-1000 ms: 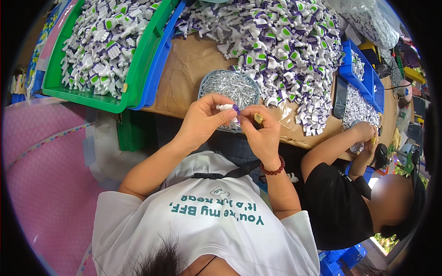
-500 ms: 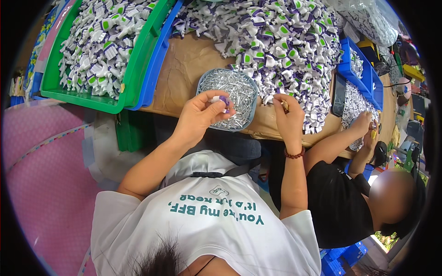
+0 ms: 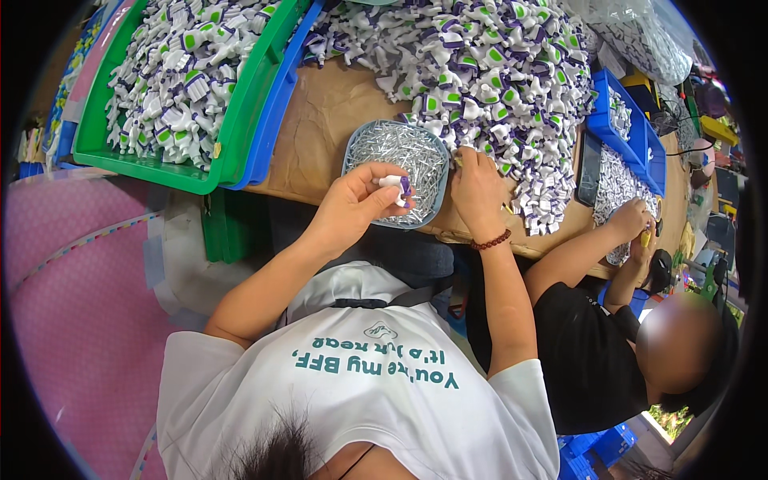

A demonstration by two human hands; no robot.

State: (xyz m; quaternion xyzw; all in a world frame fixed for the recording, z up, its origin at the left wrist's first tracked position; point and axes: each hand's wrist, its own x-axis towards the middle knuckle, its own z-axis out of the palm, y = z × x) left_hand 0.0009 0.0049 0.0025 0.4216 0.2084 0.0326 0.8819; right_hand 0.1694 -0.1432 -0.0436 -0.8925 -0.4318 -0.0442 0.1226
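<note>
Pinching a white-and-purple part (image 3: 394,189) between its fingers, the left hand (image 3: 356,200) (head view) is above a tub (image 3: 434,212) of metal pins (image 3: 396,148) at the near edge of the desk (image 3: 320,104). The right hand (image 3: 478,196) is beside the parts pile (image 3: 496,88); whether its bent fingers hold anything cannot be told.

Bright, diffuse light; shadow beneath the brown-covered table (image 3: 316,112); glare on the clear plastic bag (image 3: 644,36); fisheye-bent, black-cornered margins.

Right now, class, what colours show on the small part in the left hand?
The small part in the left hand is white and purple; head view.
</note>
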